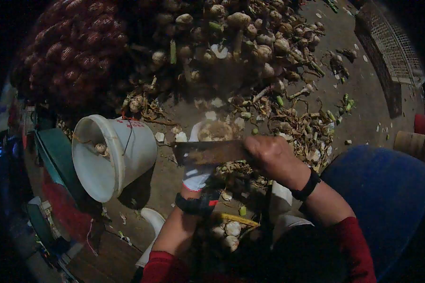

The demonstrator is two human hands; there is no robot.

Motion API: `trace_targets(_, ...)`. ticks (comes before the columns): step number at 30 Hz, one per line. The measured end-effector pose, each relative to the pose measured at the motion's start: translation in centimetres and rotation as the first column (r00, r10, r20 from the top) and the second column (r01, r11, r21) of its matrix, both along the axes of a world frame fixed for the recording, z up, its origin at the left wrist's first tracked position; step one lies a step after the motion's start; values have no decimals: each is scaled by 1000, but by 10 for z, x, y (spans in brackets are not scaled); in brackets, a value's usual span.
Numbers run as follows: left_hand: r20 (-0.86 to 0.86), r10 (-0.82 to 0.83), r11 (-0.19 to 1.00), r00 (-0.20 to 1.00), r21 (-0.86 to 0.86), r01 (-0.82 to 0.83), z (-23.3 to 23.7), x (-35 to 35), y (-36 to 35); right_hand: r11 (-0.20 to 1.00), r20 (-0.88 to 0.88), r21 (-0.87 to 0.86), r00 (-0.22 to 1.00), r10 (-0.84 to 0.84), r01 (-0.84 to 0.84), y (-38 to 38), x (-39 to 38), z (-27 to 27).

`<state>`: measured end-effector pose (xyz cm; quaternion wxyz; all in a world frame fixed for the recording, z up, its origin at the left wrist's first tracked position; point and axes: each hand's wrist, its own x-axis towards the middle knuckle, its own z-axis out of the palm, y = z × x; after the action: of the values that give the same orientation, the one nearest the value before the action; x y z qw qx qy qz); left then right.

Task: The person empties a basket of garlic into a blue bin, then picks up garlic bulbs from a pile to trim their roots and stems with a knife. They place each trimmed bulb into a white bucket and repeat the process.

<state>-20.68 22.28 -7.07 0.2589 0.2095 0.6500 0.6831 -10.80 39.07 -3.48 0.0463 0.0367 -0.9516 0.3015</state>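
Observation:
My right hand (271, 153) is wrapped around the handle end of a wide, dark cleaver (210, 153), its blade pointing left. The blade lies across my left hand (196, 177), which wears a white glove and is partly hidden behind it. Just beyond the blade, a pale garlic bulb (215, 130) shows blurred against the gloved fingers, which are closed on it. Below my hands, trimmed garlic bulbs (232, 229) sit by a yellow rim (238, 219).
A large heap of garlic (264, 40) spreads ahead, with stalk trimmings (297, 137) at its right. A white bucket (137, 141) lies tipped at left, a few bulbs inside. Also around are a red mesh sack (75, 52), a blue barrel (378, 188) and a wire crate (392, 42).

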Motion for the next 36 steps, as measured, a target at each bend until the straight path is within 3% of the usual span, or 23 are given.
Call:
trace_targets(7, -32, -4, 991, 999, -133, 0, 6, 6, -24, 995, -31, 49, 995, 93, -91, 5, -2, -18)
trace_targets(10, -166, -42, 969, 985, -247, 0, 10, 8, -31, 998, -178, 21, 982, 70, -67, 7, -9, -26)
trace_targets(14, -347, -115, 926, 931, -378, -26, 18, 10, -26, 998, -177, 35, 983, 56, -50, 13, -12, -46)
trace_targets(15, -108, 33, 969, 994, -242, -59, 22, 14, -20, 997, -193, -36, 979, 60, -68, 14, -12, -49)
trace_targets(16, 158, 150, 984, 976, -116, -132, 27, 17, -17, 991, -210, -105, 976, 65, -88, 14, -12, -51)
trace_targets(17, 157, 146, 985, 977, -116, -129, 33, 17, -15, 991, -210, -104, 976, 62, -85, 15, -12, -54)
trace_targets(19, 318, 247, 967, 916, -148, -209, 42, 19, -11, 990, -186, -112, 980, 68, -90, 18, -8, -62)
trace_targets(20, 326, 245, 967, 913, -155, -204, 36, 22, -18, 992, -72, -111, 995, -67, 59, 30, -5, -80)
trace_targets(22, 374, -12, 1000, 927, 12, 9, 20, 23, -44, 926, 129, -167, 938, -321, 340, 55, 3, -87)
trace_targets(23, 380, 10, 1000, 925, 1, -12, 29, 26, -41, 930, 138, -175, 944, -301, 322, 45, 7, -82)
trace_targets(25, -47, 44, 996, 998, -79, -47, 47, 8, -6, 954, -165, -74, 940, -298, 290, 28, 5, -62)
trace_targets(26, -32, 13, 994, 999, -106, -16, 39, 2, -3, 657, 381, -602, 887, -263, 453, 13, -6, -18)
trace_targets(27, -27, 14, 994, 1000, -105, -17, 38, 2, 1, 658, 385, -600, 885, -262, 455, 8, -12, -6)
trace_targets(29, 108, 31, 994, 994, -107, -20, 43, 6, 3, 383, 526, -751, 838, -145, 537, -6, -5, 3)
trace_targets(30, -34, -18, 972, 999, -233, 9, 46, 3, 2, 340, 453, -804, 873, -182, 488, -7, -5, -2)
trace_targets(31, -45, -16, 975, 999, -224, 5, 37, 2, 1, 349, 442, -806, 878, -184, 479, -4, -7, -2)
trace_targets(33, 206, -46, 989, 977, 146, 16, 11, 5, -9, 452, 371, -779, 901, -223, 433, -3, -6, -3)
trace_targets(34, 158, 55, 998, 986, 0, -56, 11, 4, -6, 513, 307, -733, 890, -337, 447, -5, -8, -4)
trace_targets(35, 161, 57, 998, 985, -2, -58, 12, 8, -5, 512, 309, -733, 890, -334, 447, -6, -7, -6)
trace_targets(36, 389, 86, 970, 917, 177, -166, 14, 13, -4, 611, 151, -680, 893, -424, 405, -5, -6, -7)
